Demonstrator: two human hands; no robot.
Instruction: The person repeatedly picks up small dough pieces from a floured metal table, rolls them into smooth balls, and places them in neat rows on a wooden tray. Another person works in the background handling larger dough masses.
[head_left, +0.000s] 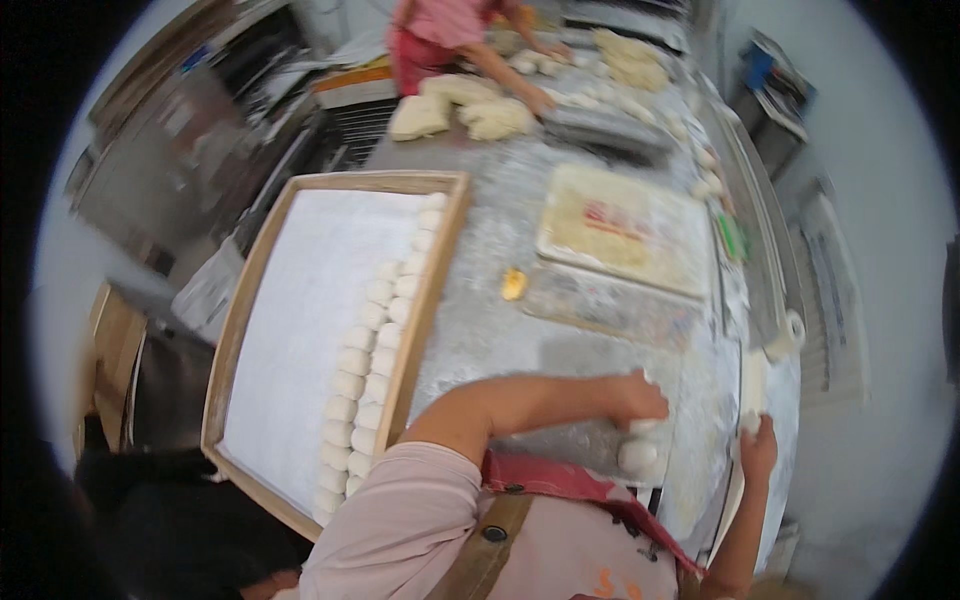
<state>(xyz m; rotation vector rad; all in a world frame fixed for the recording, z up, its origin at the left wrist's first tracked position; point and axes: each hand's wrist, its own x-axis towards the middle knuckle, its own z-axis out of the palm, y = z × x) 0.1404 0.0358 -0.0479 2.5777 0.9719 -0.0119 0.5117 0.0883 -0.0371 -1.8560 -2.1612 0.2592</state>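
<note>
My left hand (643, 401) is over the floured metal worktable, its fingers curled against a bit of white dough; blur hides how they close. Just below it lies a round white dough ball (638, 454). At the right, my right hand (759, 446) has a small white piece of dough (750, 422) at its fingertips, beside a long pale strip (752, 382). Left of my arm stands a wooden tray (459, 247) lined with white paper, with two rows of dough balls (377, 360) along its right side.
A covered plastic container (626, 229) and a small yellow piece (514, 285) are on the worktable (487, 330). At the far end, a co-worker (442, 37) in pink reaches over large dough lumps (495, 118) and a dark grey object (607, 135).
</note>
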